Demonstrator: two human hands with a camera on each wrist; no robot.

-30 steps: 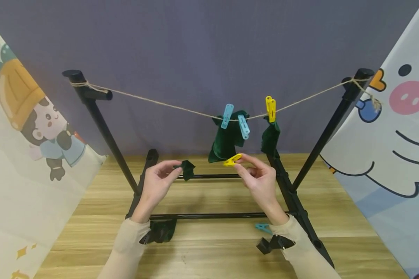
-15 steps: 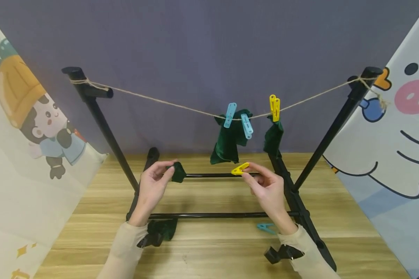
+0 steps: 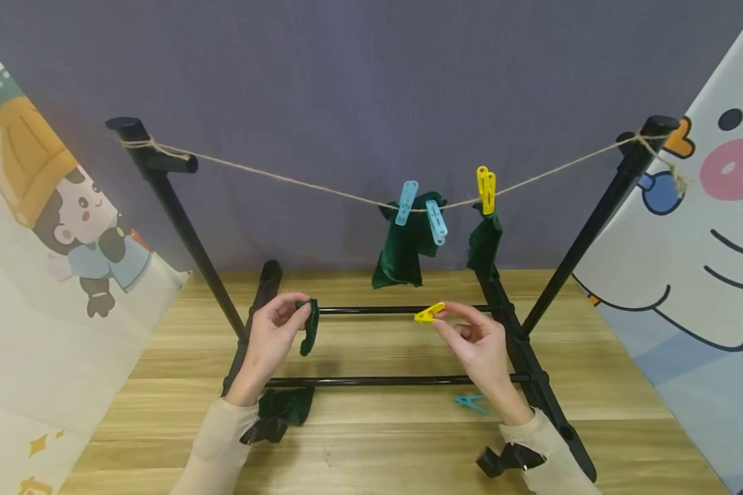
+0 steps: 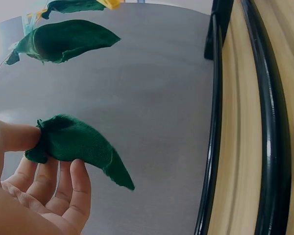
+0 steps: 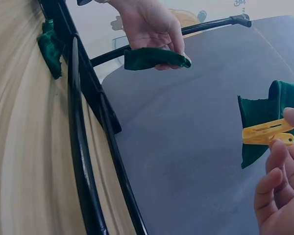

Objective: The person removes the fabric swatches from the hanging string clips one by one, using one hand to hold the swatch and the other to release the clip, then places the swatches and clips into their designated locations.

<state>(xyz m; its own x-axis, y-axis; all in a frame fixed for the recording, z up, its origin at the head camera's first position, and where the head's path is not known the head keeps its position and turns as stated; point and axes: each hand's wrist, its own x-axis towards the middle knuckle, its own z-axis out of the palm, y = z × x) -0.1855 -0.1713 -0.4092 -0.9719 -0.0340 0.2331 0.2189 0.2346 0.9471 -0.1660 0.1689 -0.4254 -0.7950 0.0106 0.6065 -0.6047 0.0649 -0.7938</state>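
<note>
My left hand (image 3: pixel 272 333) pinches a small dark green velvety cloth piece (image 4: pixel 83 144) by one end between thumb and fingers; the rest droops down. Between the thumb and fingertips of my right hand (image 3: pixel 479 344) is a yellow clothespin (image 3: pixel 430 313), its nose pointing left. Both hands are below a sagging string (image 3: pixel 272 174). A larger green cloth piece (image 3: pixel 402 251) hangs on that string from two light-blue clothespins (image 3: pixel 406 203). To its right, a yellow clothespin (image 3: pixel 486 190) holds up a narrower green cloth piece (image 3: pixel 485 244).
A black tube frame (image 3: pixel 569 254) carries the string between two posts, with low crossbars (image 3: pixel 371 381) over the wooden table (image 3: pixel 371 447). Another green cloth piece (image 3: pixel 297 405) lies near the left wrist, and a blue clothespin (image 3: pixel 471 403) near the right.
My left hand has moved slightly left and down, and its cloth piece has turned to hang narrow. The right hand with the yellow clothespin has lowered, away from the hanging cloth.
</note>
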